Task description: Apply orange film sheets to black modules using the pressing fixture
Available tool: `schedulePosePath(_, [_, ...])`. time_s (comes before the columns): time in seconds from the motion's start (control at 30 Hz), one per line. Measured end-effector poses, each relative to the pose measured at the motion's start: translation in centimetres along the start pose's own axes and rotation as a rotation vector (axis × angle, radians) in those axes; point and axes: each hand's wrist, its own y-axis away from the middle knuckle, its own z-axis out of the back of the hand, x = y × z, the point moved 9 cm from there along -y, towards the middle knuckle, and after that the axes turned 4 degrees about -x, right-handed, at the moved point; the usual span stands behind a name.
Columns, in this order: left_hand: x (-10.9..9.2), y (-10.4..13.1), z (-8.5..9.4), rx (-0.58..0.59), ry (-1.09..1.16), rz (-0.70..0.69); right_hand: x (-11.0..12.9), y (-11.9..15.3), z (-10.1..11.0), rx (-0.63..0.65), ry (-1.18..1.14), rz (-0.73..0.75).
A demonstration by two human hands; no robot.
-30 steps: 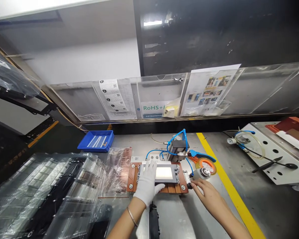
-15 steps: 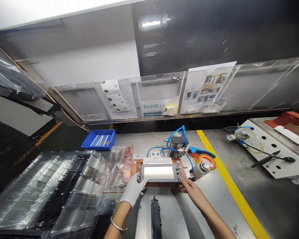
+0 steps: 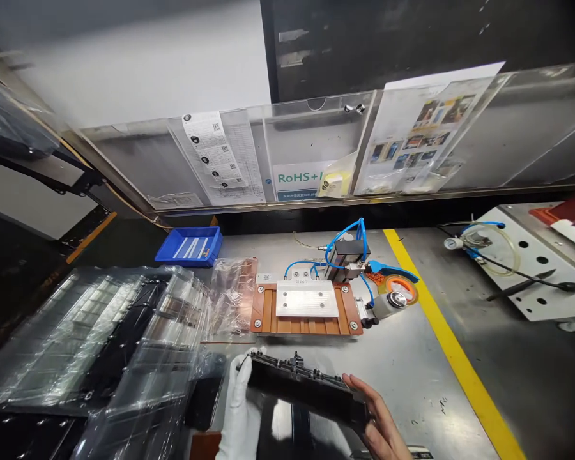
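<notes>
A green-lettered sign [image 3: 301,181] reading "RoHS+" — its end hidden behind a yellowish bag — stands in the clear plastic document holder [image 3: 311,153] at the back of the table; a white sheet of QR-code labels [image 3: 211,156] sits left of it, its print too small to read; a small label [image 3: 301,275] on the jig behind the metal plate bears digits — too blurred to make out.
</notes>
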Motion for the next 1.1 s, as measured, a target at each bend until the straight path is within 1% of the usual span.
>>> schedulePosePath(0.07, [-1.0, -0.1, 0.2, -0.031, -0.029, -0.063, 1.1, -0.2, -0.9, 0.067, 0.088, 0.029])
schedulePosePath(0.1, [-1.6, -0.2, -0.1, -0.012, -0.048, -0.085, 1.4, -0.3, -1.4, 0.111, 0.143, 0.028])
schedulePosePath(0.17, [-2.9, -0.2, -1.4, 0.101, -0.080, -0.095, 1.9, -0.5, -2.0, 0.178, 0.243, 0.018])
schedulePosePath(0.2, [-3.6, -0.2, -2.0, 0.164, -0.110, -0.100, 2.1, -0.6, -2.1, 0.188, 0.286, 0.026])
schedulePosePath(0.23, [-4.5, -0.3, -2.3, 0.203, -0.164, -0.135, 2.4, -0.7, -2.1, 0.182, 0.323, 0.045])
schedulePosePath(0.27, [-5.8, -0.3, -2.2, 0.206, -0.251, -0.214, 2.7, -0.8, -1.9, 0.167, 0.355, 0.074])
schedulePosePath(0.3, [-7.4, -0.2, -2.1, 0.182, -0.375, -0.350, 3.0, -0.8, -1.8, 0.152, 0.387, 0.105])
schedulePosePath(0.33, [-9.4, 0.3, -2.2, 0.163, -0.521, -0.545, 3.2, -0.9, -1.6, 0.137, 0.422, 0.131])
schedulePosePath(0.37, [-11.1, 1.3, -2.9, 0.179, -0.673, -0.770, 3.2, -0.9, -1.4, 0.125, 0.459, 0.147])
schedulePosePath(0.4, [-12.1, 2.6, -4.0, 0.251, -0.820, -0.974, 3.2, -1.0, -1.1, 0.114, 0.496, 0.151])
schedulePosePath(0.43, [-12.2, 3.8, -5.3, 0.364, -0.955, -1.117, 3.0, -1.0, -0.9, 0.108, 0.527, 0.147])
schedulePosePath(0.47, [-11.7, 4.6, -6.4, 0.498, -1.073, -1.185, 2.9, -1.0, -0.8, 0.106, 0.553, 0.138])
schedulePosePath(0.5, [-11.0, 4.8, -7.3, 0.620, -1.187, -1.182, 2.8, -1.0, -0.7, 0.103, 0.572, 0.131])
schedulePosePath(0.53, [-10.2, 4.7, -8.0, 0.705, -1.306, -1.119, 2.8, -0.9, -0.6, 0.101, 0.587, 0.130])
schedulePosePath(0.63, [-8.2, 3.4, -8.9, 0.822, -1.660, -0.838, 2.8, -0.7, -0.8, 0.099, 0.611, 0.135])
schedulePosePath(0.67, [-7.7, 3.4, -9.2, 0.850, -1.739, -0.782, 2.7, -0.6, -1.0, 0.095, 0.611, 0.136])
schedulePosePath(0.7, [-7.4, 3.6, -9.6, 0.878, -1.786, -0.755, 2.6, -0.5, -1.2, 0.090, 0.606, 0.134])
schedulePosePath(0.73, [-7.1, 4.1, -10.1, 0.907, -1.794, -0.757, 2.5, -0.4, -1.4, 0.083, 0.597, 0.133])
schedulePosePath(0.8, [-6.5, 5.7, -11.4, 0.974, -1.729, -0.810, 2.4, -0.3, -1.9, 0.071, 0.573, 0.140])
schedulePosePath(0.9, [-5.0, 8.2, -12.9, 0.996, -1.625, -0.912, 2.3, -0.4, -2.8, 0.077, 0.553, 0.165])
schedulePosePath(1.0, [-3.6, 9.8, -13.5, 0.987, -1.581, -0.957, 2.3, -0.6, -3.6, 0.103, 0.560, 0.169])
schedulePosePath(1.03, [-3.5, 10.0, -13.5, 0.994, -1.577, -0.957, 2.4, -0.7, -3.7, 0.114, 0.566, 0.163])
schedulePosePath(1.1, [-3.8, 9.8, -13.4, 1.016, -1.591, -0.949, 2.6, -0.7, -3.8, 0.123, 0.577, 0.151])
